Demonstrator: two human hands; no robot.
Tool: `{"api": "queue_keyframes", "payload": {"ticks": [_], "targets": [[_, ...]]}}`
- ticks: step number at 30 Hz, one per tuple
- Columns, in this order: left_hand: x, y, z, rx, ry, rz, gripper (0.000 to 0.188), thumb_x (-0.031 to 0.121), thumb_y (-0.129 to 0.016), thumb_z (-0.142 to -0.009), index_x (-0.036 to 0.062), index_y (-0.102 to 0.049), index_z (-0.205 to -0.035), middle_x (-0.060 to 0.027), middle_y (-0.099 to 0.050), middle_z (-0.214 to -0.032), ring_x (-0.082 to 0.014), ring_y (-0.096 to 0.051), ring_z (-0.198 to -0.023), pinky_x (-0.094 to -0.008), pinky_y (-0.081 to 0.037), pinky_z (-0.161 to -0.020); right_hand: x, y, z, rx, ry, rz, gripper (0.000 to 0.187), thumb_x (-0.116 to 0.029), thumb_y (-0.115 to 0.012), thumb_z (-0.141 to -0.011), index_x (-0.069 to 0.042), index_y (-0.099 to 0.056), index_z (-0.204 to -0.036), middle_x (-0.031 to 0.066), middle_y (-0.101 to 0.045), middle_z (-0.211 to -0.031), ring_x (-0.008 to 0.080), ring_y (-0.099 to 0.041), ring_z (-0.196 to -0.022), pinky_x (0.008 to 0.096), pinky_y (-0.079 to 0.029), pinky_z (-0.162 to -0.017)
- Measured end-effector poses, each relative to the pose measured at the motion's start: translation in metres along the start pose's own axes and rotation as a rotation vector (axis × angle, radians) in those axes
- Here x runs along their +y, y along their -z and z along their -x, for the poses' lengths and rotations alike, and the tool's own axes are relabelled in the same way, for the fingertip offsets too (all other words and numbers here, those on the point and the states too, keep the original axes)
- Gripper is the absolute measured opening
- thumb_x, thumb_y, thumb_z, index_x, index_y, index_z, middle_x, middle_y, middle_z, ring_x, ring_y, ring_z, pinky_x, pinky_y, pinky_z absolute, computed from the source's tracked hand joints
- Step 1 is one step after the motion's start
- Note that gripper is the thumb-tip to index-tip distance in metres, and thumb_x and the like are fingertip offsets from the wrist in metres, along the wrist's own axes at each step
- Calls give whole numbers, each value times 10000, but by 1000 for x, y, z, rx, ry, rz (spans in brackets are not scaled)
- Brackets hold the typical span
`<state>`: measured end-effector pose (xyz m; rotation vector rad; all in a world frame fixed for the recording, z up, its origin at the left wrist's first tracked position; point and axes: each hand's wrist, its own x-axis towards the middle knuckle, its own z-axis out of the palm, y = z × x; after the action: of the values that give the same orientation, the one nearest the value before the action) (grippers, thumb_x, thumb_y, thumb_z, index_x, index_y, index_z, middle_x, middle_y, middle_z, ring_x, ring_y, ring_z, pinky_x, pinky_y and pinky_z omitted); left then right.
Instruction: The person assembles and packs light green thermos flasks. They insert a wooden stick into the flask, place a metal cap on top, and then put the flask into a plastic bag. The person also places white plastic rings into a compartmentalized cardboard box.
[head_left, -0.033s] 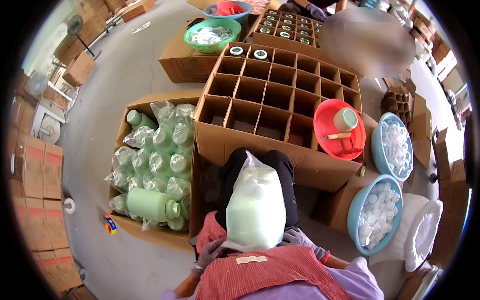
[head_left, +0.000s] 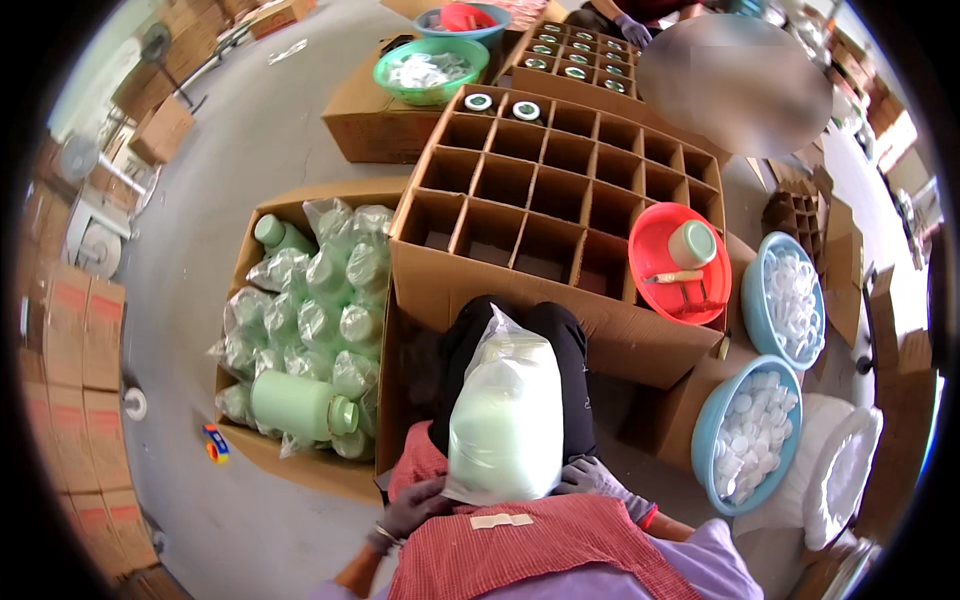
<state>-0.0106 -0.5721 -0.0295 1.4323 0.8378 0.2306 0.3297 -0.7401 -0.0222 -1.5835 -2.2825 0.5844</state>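
Both gloved hands are clamped on the bagged green bottle at lower centre of the frame: left hand has its fingers curled under the bottom left corner, right hand grips the bottom right (fingertips mostly hidden behind the plastic). The bottle sits upright on the lap, bag on. Nothing has changed from the other shot, so it's just being held. Just above is the divided carton, mostly empty cells. The box of bagged bottles sits at left, the red bowl and blue bowls of white caps at right.
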Motion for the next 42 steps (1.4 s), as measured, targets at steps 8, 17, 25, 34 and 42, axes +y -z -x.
{"api": "queue_keyframes", "payload": {"ticks": [8,17,25,34,42], "targets": [[105,26,-110,-15,-203,-622,404,236,-641,-818,1,-549,-1134,-214,-643,-868,-345,-644,-805,-430,-498,-751,-13,13,-31,14,-82,-150,146,-271,-610,-832,-138,-667,-849,69,-569,-940,243,-592,-849,389,-465,-782],[14,67,-36,24,6,567,327,133,-638,-871,61,-624,-1190,-111,-636,-1171,-235,-582,-1115,-320,-444,-988,-6,88,-150,387,-158,-1241,136,-66,-602,-830,-9,-636,-949,160,-568,-1082,262,-559,-1001,351,-455,-871],[48,210,-176,1009,-98,-39,229,168,-643,-884,-16,-656,-1020,-95,-686,-969,-211,-652,-856,-308,-533,-796,-118,232,-401,357,1022,-436,320,-214,-642,-746,-9,-599,-989,136,-565,-1012,339,-549,-966,464,-441,-948],[4,392,-418,1410,-399,900,273,22,-602,-789,-61,-567,-1046,-164,-542,-1140,-313,-605,-913,-451,-620,-749,-40,256,-460,267,1001,311,330,-232,-603,-839,-78,-584,-1129,104,-609,-1083,209,-608,-974,387,-534,-843],[-125,463,-483,1422,145,384,449,295,-580,-880,-71,-601,-1138,-231,-640,-1147,-365,-624,-1015,-392,-488,-861,86,195,-527,105,621,-100,207,-219,-628,-834,-53,-643,-956,84,-615,-926,242,-590,-890,396,-464,-852]]}}
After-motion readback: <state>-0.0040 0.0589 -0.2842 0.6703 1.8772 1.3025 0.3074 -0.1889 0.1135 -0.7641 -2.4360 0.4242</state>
